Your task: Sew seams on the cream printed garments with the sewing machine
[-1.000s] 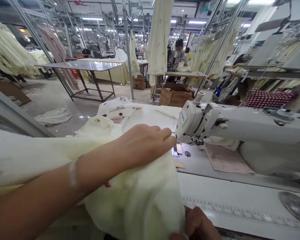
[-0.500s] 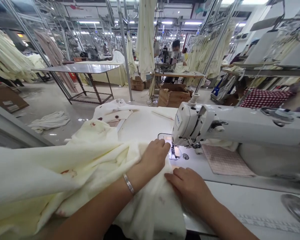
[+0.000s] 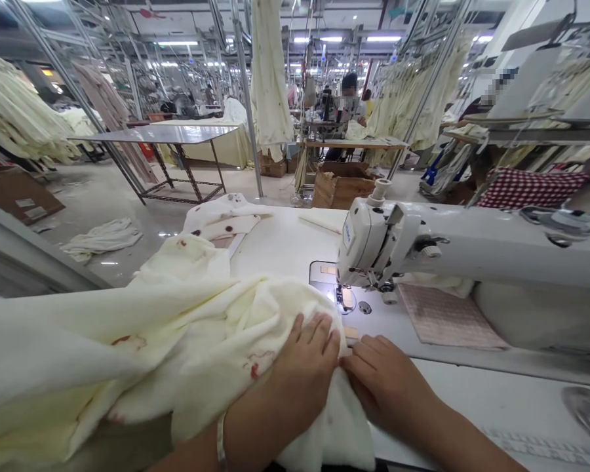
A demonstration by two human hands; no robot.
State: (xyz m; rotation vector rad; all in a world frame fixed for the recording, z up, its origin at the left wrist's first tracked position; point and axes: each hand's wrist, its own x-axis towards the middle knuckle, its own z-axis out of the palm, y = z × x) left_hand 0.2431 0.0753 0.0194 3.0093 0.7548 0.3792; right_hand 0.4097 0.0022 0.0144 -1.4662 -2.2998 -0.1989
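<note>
- Head view, looking down at a sewing station, both hands at the front edge of the machine bed.
- Left hand (image 3: 302, 367): flat on the cream fleece garment (image 3: 196, 341), fingers spread, not gripping; metal bangle (image 3: 221, 442) on the wrist.
- Right hand (image 3: 386, 383): flat on the same fabric fold, fingers pointing toward the left hand, not clamped.
- Hands are just beside each other, close but apart; fabric bunches up under and between them.
- Garment lies in a heap on the white work surface (image 3: 285, 242), spills off its front edge to the left, has red-brown spots, and stops just short of the needle.
- Sewing machine (image 3: 378, 239): white, on the right, needle area uncovered and lit, pink mat (image 3: 447, 314) beside it.
- Second spotted fabric piece (image 3: 221, 219) lies at the far edge of the surface.
- Background: co-worker (image 3: 349, 98) at a station, cardboard box (image 3: 341, 190), metal table (image 3: 152, 134), hanging garments (image 3: 268, 72), cloth on the floor (image 3: 103, 239).
</note>
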